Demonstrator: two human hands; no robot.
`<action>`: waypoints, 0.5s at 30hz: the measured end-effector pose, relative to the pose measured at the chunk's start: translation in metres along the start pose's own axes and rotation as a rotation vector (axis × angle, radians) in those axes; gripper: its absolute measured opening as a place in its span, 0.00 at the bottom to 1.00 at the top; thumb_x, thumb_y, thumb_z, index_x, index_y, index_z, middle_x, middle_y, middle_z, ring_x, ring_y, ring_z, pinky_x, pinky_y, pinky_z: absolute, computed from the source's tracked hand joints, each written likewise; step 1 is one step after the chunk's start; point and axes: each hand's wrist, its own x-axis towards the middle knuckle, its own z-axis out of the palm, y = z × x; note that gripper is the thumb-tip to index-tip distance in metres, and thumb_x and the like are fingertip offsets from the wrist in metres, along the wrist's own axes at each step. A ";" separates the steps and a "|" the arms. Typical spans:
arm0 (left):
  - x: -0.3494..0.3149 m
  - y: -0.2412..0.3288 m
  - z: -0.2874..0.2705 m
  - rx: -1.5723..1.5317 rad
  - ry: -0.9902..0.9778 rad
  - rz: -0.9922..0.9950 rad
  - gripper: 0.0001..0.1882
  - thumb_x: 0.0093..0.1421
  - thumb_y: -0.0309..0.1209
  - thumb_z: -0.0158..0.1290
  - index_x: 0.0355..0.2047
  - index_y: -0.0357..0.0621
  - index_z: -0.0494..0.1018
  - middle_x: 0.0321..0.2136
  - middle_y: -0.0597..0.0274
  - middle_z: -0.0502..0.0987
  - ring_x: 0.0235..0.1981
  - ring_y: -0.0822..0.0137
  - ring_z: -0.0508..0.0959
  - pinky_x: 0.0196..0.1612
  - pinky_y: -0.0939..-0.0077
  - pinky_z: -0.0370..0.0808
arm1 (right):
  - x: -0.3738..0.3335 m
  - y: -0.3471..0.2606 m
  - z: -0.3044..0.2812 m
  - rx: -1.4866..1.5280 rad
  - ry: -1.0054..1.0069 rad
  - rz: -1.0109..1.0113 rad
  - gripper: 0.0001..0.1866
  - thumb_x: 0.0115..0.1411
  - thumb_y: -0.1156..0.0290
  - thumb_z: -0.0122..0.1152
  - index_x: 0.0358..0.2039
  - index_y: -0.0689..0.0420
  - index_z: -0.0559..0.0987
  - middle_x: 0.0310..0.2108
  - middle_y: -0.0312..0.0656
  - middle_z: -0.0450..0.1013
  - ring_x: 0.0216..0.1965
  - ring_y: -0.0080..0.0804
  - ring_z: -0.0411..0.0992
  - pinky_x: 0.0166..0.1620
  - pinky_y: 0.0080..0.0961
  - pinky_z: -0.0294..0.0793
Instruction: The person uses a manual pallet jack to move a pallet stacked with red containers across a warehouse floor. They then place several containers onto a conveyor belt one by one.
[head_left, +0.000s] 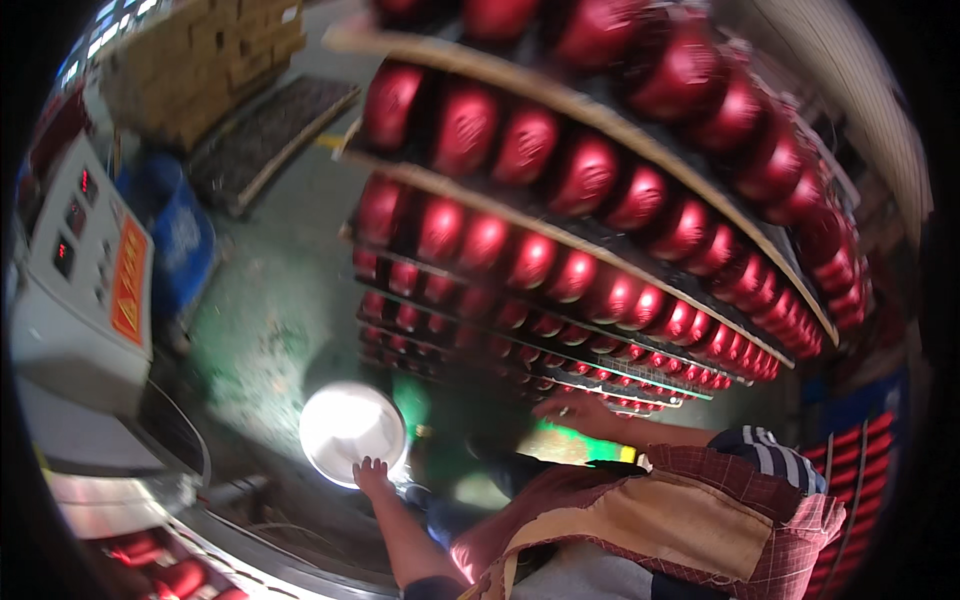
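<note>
My left hand (371,474) reaches down to a bright white round-topped thing (352,432), perhaps a stool or a bucket. The fingers are spread and lie at its near rim; no object shows in them. Farther right, my right hand (568,408) hangs in front of the lower shelves of a tall rack (590,240). Blur and shadow hide its fingers, and I cannot make out anything in it. Rows of glossy red rounded pieces (535,258) stand on the rack's shelves.
At left stands a grey control cabinet (85,260) with red displays and an orange warning label. Behind it are a blue bin (175,240), a pallet (265,140) and stacked cartons (200,65). Red pieces (165,575) lie at lower left. Another rack (855,490) stands at right.
</note>
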 end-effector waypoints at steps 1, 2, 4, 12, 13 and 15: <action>-0.057 0.031 0.028 -0.034 -0.116 0.091 0.26 0.68 0.30 0.41 0.66 0.43 0.58 0.58 0.49 0.68 0.51 0.45 0.72 0.50 0.54 0.74 | -0.012 -0.029 -0.033 0.060 0.132 -0.241 0.13 0.63 0.74 0.62 0.49 0.57 0.80 0.43 0.41 0.79 0.45 0.30 0.77 0.49 0.29 0.76; -0.116 0.067 0.063 0.130 -0.255 0.322 0.26 0.68 0.31 0.47 0.66 0.44 0.59 0.58 0.50 0.69 0.54 0.47 0.73 0.53 0.59 0.72 | -0.026 -0.058 -0.070 0.075 0.252 -0.415 0.13 0.62 0.75 0.63 0.48 0.56 0.81 0.43 0.41 0.78 0.44 0.30 0.77 0.48 0.29 0.76; -0.242 0.132 0.141 0.150 -0.668 0.718 0.23 0.68 0.32 0.51 0.61 0.37 0.66 0.54 0.54 0.74 0.54 0.60 0.75 0.54 0.65 0.72 | -0.069 -0.104 -0.157 -0.173 0.505 -0.682 0.11 0.60 0.75 0.62 0.43 0.57 0.81 0.40 0.40 0.76 0.43 0.35 0.75 0.49 0.33 0.74; -0.612 0.191 0.413 0.588 -1.378 1.696 0.18 0.62 0.26 0.56 0.53 0.40 0.74 0.52 0.55 0.76 0.52 0.65 0.76 0.55 0.72 0.72 | -0.145 -0.183 -0.397 -0.680 1.419 -0.169 0.31 0.55 0.63 0.67 0.60 0.46 0.73 0.61 0.54 0.63 0.64 0.50 0.58 0.66 0.42 0.57; -0.633 0.179 0.440 0.705 -1.243 1.853 0.22 0.59 0.29 0.58 0.54 0.42 0.74 0.52 0.52 0.75 0.52 0.60 0.76 0.55 0.67 0.72 | -0.141 -0.182 -0.405 -0.595 1.341 -0.121 0.35 0.53 0.61 0.67 0.63 0.45 0.70 0.62 0.57 0.62 0.64 0.54 0.58 0.66 0.42 0.57; -0.658 0.152 0.483 0.877 -1.044 2.120 0.29 0.52 0.34 0.61 0.57 0.47 0.71 0.53 0.45 0.72 0.53 0.50 0.75 0.56 0.58 0.73 | -0.133 -0.175 -0.411 -0.487 1.252 -0.214 0.41 0.51 0.63 0.67 0.66 0.42 0.65 0.63 0.59 0.60 0.66 0.56 0.56 0.67 0.41 0.57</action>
